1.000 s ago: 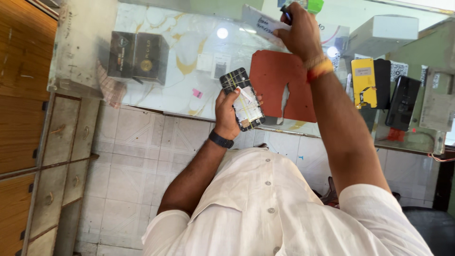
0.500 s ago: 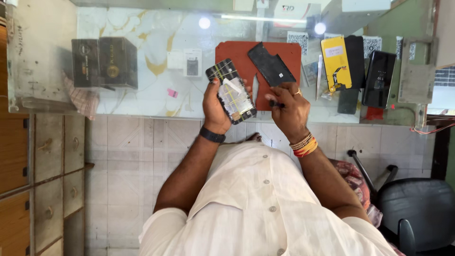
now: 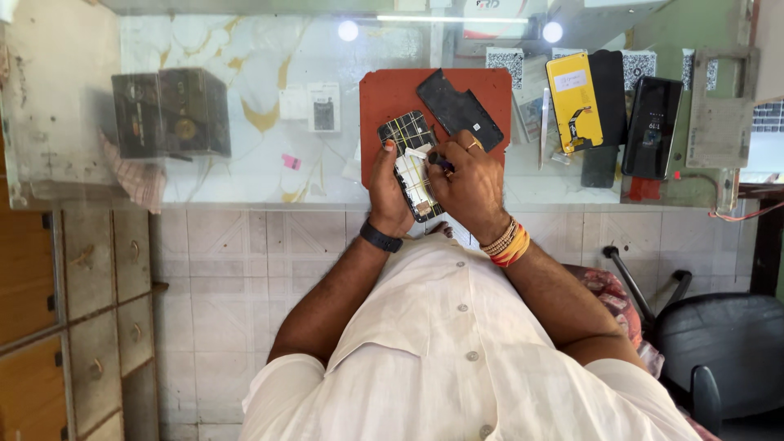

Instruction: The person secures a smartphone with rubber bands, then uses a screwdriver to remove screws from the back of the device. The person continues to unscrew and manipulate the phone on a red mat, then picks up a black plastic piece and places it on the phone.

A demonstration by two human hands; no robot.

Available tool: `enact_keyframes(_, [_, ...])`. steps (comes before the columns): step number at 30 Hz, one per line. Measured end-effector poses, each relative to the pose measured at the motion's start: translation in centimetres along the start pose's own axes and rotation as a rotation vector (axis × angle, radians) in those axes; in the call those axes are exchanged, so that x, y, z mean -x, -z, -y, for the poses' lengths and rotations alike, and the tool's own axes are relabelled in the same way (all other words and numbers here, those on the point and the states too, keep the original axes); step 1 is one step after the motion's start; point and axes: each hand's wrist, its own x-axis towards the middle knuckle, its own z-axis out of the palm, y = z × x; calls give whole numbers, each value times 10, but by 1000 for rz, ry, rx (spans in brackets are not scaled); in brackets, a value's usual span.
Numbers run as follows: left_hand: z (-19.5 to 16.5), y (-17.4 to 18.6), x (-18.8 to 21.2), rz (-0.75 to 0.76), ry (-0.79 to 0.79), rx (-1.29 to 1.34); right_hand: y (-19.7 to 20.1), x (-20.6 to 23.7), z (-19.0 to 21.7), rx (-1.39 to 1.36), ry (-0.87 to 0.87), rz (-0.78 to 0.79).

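Phone (image 3: 411, 163) in left hand (image 3: 388, 192) points away, lengthwise.

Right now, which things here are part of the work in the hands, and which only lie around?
In hand:
left hand holding opened phone
right hand with small tool
red mat
black back cover

Lying about:
yellow box
dark phone
black box

Opened black smartphone (image 3: 411, 166), back cover off, innards w/ yellow-lined shielding and pale ribbon strip showing; held tilted, top end away, over near edge of red rectangular work mat (image 3: 384, 98). Small dark-tipped tool (image 3: 439, 162) touches phone's mid section on its right side. Detached black back cover (image 3: 460, 109) lies diagonal on the mat, just beyond the phone.
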Motion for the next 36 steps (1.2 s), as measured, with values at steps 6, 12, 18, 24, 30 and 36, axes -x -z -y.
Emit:
enact_keyframes(6, [-31,0,-26,79,30,-61,-20,-24,5,124,-18,-44])
enact_keyframes(12, [-69,9,-45,197,49,-147,-23,-61,-22,65,-103,-192])
enact_keyframes(18, [-99,28,-57,145,46,-274,-31,-92,-46,134,-208,12])
enact_keyframes(24, [-97,27,-72,207,147,-68,-20,-75,-28,74,-251,-183])
enact_keyframes(30, [-76,1,-84,342,198,-14,-26,-36,2,-636,-496,-5])
enact_keyframes(36, [-58,-10,-84,361,234,-101,-4,-20,14,-160,-282,-188])
